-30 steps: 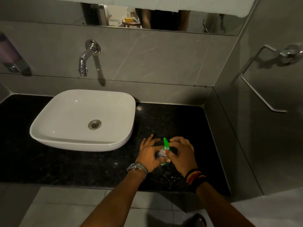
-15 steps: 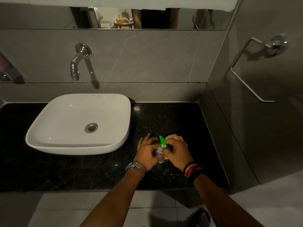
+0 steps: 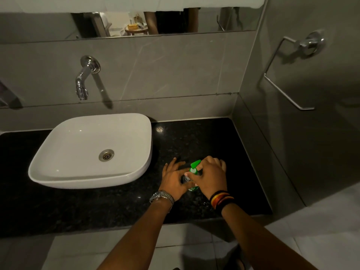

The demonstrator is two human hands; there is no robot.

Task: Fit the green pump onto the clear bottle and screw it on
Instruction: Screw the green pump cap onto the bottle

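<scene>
Your clear bottle (image 3: 187, 179) is standing on the black tabletop (image 3: 204, 137) just to the right of the white sink (image 3: 91, 151), near that sink's front right corner, and it's pretty much sandwiched between your two hands. Your left hand (image 3: 175, 180) is wrapped around the bottle's body from the sink side, fingers curled round it, so that's your anchor. Your right hand (image 3: 211, 177) is closed over the top from the side away from the sink, with the fingertips pinching the collar of the green pump (image 3: 194, 166). The pump's nozzle sticks up and away from you, out between the two hands.

The thing that matters for the next bit: the bottle's long axis looks roughly upright, and the pump seems to sit right on top of the neck along that same line. Your right hand is the one directly on the collar, so I'd guess that's the one to do the turning while the left just holds the bottle still.

Can't tell how far the threads have caught, your fingers hide the neck. If the collar sits crooked it could cross-thread, so keep it square to the bottle.
</scene>
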